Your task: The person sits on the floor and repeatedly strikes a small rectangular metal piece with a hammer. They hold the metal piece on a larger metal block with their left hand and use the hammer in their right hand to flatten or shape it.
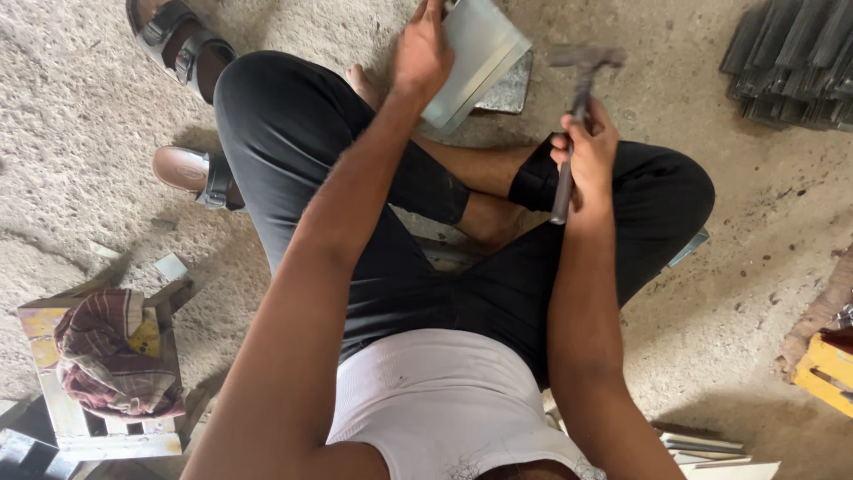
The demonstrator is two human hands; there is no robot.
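Sheet-metal piece (475,55), pale grey and folded, is held tilted over a flat grey block (511,89) that lies on the concrete floor (80,116), near the top edge of the view and just in front of the crossed legs. The left hand (422,53) grips its left side, fingers wrapped on the edge, thumb on top. The right hand (586,147) is closed tight around the handle of a hammer (577,98), w/ the head raised and blurred, so it seems to be in swing. Main risk, in my judgement: the left fingers are very near to where the head would land, so a small miss could hit them, esp. as the piece is tilted and not flat on the block. A blow off-centre may also make the sheet slip or twist in the grip, and its thin edge could cut the bare hand. The bare foot (360,82) just beside the block is exposed too if the piece drops. Sandals (182,40), a stack of dark metal strips (791,58) at the top right corner and a cloth on a small stool (111,364) are well apart, no concern.
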